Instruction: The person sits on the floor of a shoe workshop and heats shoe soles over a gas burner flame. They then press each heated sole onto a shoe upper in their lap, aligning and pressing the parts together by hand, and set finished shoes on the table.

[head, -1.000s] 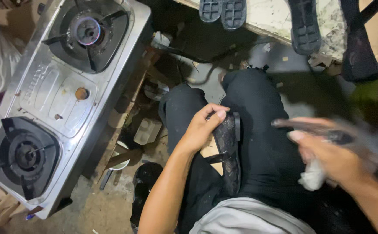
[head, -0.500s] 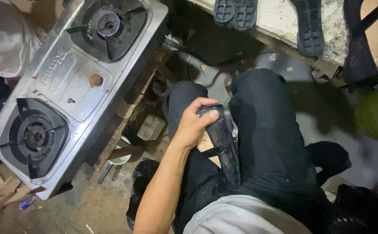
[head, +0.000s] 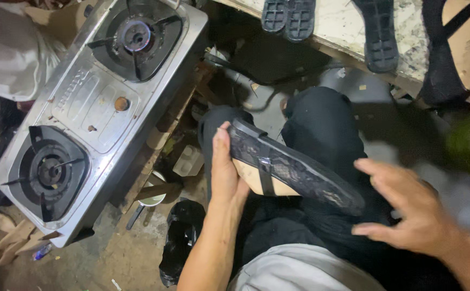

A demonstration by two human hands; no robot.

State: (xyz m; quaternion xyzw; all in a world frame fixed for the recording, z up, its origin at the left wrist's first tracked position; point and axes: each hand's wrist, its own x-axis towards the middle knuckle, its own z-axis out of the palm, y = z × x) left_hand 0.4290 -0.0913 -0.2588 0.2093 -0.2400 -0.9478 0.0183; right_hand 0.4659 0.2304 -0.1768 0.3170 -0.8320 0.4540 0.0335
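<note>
Grip: left hand [head: 225, 175] wrapped round the heel end of a black lace flat shoe [head: 291, 168], resting it across the lap, tan insole turned outward, likely so it shows. Right hand [head: 407, 213] empty, fingers spread, just beside the toe. Two-burner gas stove [head: 92, 110] sits to the left; black soles [head: 380, 35] lie on the bench [head: 343, 24] above.

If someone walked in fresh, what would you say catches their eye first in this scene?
Most likely the black lace flat shoe at centre, which the left hand holds over the person's lap, with the open right hand close to its toe end. Next, the steel two-burner gas stove fills the left side, and black shoe soles lie on the stone ledge at the top.
</note>
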